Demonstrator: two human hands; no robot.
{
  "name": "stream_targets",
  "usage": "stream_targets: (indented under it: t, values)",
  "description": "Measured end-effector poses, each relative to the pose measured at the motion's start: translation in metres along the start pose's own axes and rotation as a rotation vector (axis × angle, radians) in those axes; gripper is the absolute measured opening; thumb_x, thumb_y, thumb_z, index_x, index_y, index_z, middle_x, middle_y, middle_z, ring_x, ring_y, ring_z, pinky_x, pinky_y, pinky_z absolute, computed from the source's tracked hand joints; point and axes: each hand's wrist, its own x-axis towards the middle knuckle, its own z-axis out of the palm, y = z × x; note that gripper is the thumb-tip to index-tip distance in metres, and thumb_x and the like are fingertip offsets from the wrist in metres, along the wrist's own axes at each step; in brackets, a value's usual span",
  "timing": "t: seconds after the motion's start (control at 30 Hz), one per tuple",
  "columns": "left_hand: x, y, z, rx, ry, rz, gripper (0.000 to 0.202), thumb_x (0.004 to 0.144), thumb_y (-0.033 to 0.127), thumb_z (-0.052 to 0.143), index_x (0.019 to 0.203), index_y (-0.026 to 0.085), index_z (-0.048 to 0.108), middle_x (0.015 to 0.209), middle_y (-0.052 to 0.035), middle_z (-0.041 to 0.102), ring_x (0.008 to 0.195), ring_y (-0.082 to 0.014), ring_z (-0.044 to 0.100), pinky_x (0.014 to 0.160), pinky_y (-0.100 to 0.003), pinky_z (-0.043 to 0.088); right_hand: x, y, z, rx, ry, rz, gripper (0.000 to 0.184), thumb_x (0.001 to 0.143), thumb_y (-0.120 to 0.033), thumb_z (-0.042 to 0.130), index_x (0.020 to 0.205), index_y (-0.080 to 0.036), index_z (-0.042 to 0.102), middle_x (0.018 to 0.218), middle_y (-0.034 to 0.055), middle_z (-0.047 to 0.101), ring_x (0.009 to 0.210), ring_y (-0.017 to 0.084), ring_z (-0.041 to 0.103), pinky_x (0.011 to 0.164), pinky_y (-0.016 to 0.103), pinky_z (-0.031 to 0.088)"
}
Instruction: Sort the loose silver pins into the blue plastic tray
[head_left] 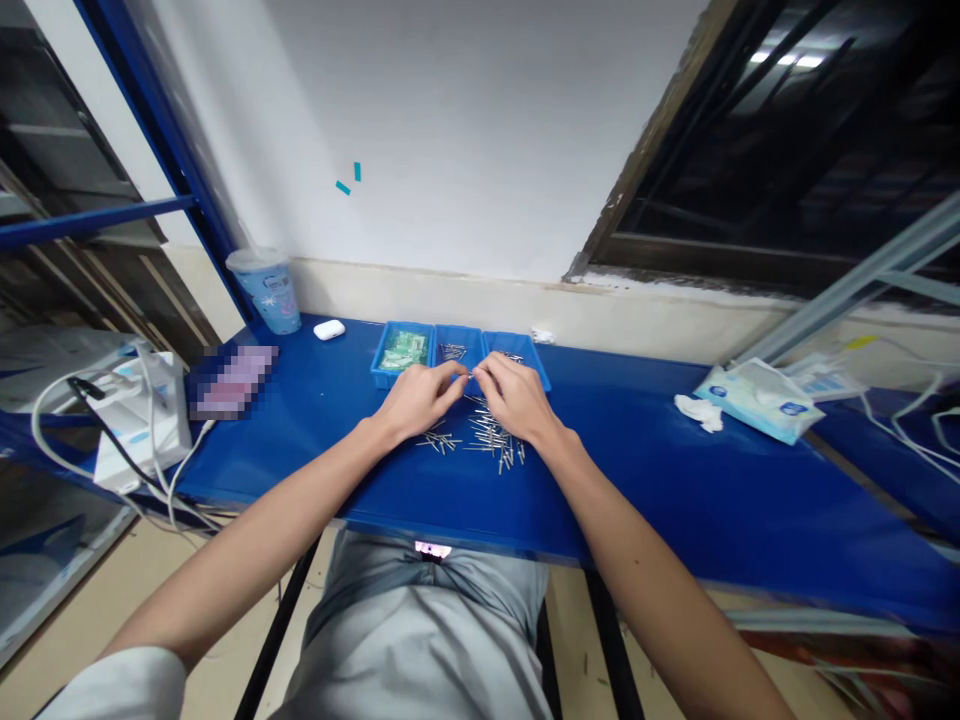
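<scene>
My left hand (pixel 423 398) and my right hand (pixel 514 394) meet in front of the blue bins, fingertips pinched close together. Between them shows a bit of a small metal pin (pixel 470 376), mostly covered by the fingers. Under and beside my right hand lies a loose pile of thin metal pins (pixel 496 440), each with a thicker end. A smaller group of the same pins (pixel 439 438) lies by my left wrist. Behind the hands, the left blue bin (pixel 380 378) holds green and clear pieces; the middle bin (pixel 459 335) and right bin (pixel 534 352) hold metal pins.
A lidded cup (pixel 271 295) and a white earbud case (pixel 329 330) stand at the back left. Further left are a pixelated pink item (pixel 236 382) and a white power strip with cables (pixel 146 430). A tissue pack (pixel 761 402) and crumpled tissue (pixel 699 412) lie right on the blue table (pixel 660 480).
</scene>
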Motion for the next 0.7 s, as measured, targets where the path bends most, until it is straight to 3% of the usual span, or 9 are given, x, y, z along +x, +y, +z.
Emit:
stream_targets:
  t: [0.17,0.33,0.5,0.7]
  values:
    - [-0.0007,0.0015,-0.0027,-0.007,-0.013,0.025,0.032,0.105,0.038,0.047,0.104,0.018,0.071,0.055,0.0035,0.056,0.050,-0.0131,0.050,0.059,-0.025,0.036,-0.0001,-0.0001,0.0014,0.034,0.032,0.020,0.032,0.107,-0.031,0.043,0.077,-0.024,0.051,0.075,0.0025,0.061,0.068,0.017,0.052,0.069,0.032,0.038]
    - [-0.0001,0.0000,-0.0044,-0.024,-0.020,0.028,0.030,0.105,0.038,0.047,0.104,0.018,0.069,0.055,0.0043,0.055,0.051,-0.0134,0.050,0.060,-0.026,0.034,-0.0014,-0.0024,-0.0011,-0.011,-0.027,0.017,0.035,0.106,-0.032,0.044,0.073,-0.023,0.050,0.069,0.0012,0.059,0.061,0.016,0.047,0.064,0.032,0.032]
    - [0.0012,-0.0026,-0.0064,-0.050,-0.003,0.024,0.027,0.104,0.036,0.049,0.106,0.017,0.068,0.053,0.0066,0.048,0.050,-0.0121,0.047,0.060,-0.025,0.034,-0.0018,-0.0037,-0.0029,0.030,-0.041,0.027,0.024,0.107,-0.031,0.046,0.090,-0.022,0.060,0.082,0.0033,0.067,0.070,0.017,0.056,0.069,0.032,0.038]
    - [0.0021,-0.0059,-0.0051,-0.041,0.032,0.012,0.026,0.105,0.037,0.050,0.103,0.018,0.068,0.053,0.0063,0.049,0.050,-0.0119,0.048,0.061,-0.025,0.036,-0.0017,-0.0023,-0.0029,0.080,-0.046,0.027,0.017,0.106,-0.034,0.049,0.103,-0.023,0.062,0.094,0.0050,0.070,0.078,0.019,0.061,0.075,0.032,0.043]
